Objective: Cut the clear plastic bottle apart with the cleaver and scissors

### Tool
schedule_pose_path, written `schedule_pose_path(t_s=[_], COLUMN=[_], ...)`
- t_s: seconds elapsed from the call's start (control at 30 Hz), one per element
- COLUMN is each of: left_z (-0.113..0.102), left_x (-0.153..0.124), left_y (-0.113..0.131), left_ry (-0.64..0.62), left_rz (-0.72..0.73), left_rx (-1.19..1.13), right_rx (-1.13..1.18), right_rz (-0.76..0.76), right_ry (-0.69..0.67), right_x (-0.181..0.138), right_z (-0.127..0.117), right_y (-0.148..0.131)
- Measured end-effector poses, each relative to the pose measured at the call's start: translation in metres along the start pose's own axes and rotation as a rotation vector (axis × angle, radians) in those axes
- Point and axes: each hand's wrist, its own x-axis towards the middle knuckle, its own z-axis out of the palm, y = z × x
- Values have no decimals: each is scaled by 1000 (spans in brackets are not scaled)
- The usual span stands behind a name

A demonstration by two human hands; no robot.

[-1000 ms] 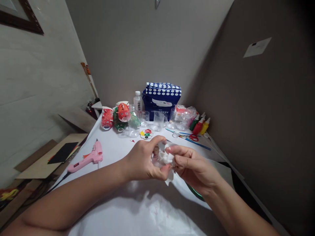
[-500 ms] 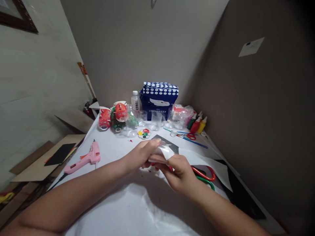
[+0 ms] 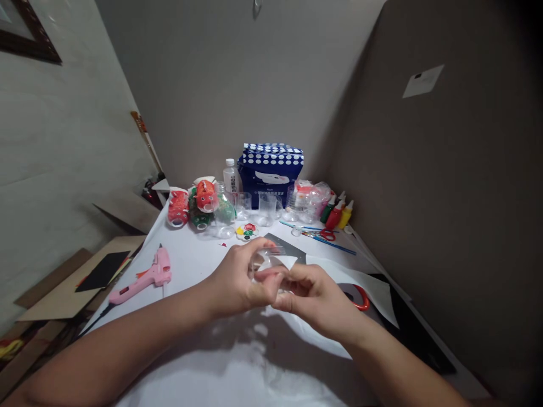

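My left hand (image 3: 241,280) is curled round a clear plastic piece (image 3: 268,252), which looks like a cut bottle part, with the thumb towards me. A small white piece that looks like paper (image 3: 287,260) shows against the plastic. Close beside it, my right hand (image 3: 311,294) is closed, its fingers at the white piece and the plastic's near edge; the exact hold is partly hidden. Under my right hand lie red-handled scissors (image 3: 361,298), largely covered. Behind the hands is a grey sheet (image 3: 288,247) on the white-covered table (image 3: 190,350).
A pink glue gun (image 3: 144,280) lies at left. Red and green painted figures (image 3: 206,195), clear plastic cups (image 3: 267,209), a water bottle (image 3: 231,176) and a blue bag (image 3: 271,175) stand at the back. Paint bottles (image 3: 335,215), brushes (image 3: 333,244) and white paper (image 3: 360,282) are at right.
My left hand has turned, its thumb coming down towards my right hand, and the clear plastic has tilted with it. The green scissor handle is now out of sight. The view has shifted slightly.
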Motion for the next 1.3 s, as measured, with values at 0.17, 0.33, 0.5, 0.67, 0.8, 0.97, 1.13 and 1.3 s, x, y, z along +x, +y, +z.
schedule_pose_path(t_s=[0.17, 0.33, 0.5, 0.67, 0.8, 0.97, 1.13, 1.3], left_z=[-1, -14, -26, -18, -10, -6, -17, -23], left_x=[1, 9, 25, 32, 31, 29, 29, 31], left_y=[0, -2, -13, -26, -28, -26, -21, -18], left_ry=[-40, -22, 95, -11, -39, -79, -153, -123], left_rz=[52, 48, 96, 9, -94, -166, -158, -187], left_rx=[63, 27, -162, -342, -514, -698, -739, -820], right_rx=[261, 440, 414, 308, -185, -811, -962, -1308], right_rz=[174, 201, 134, 61, -158, -485, -485, 205], right_ry=[48, 312, 505, 530, 325, 209, 275, 494], right_x=[3, 0, -2, 9, 13, 8, -10, -15], right_z=[-2, -9, -18, -19, -15, -15, -41, -86], right_y=[0, 5, 4, 5, 9, 16, -2, -10])
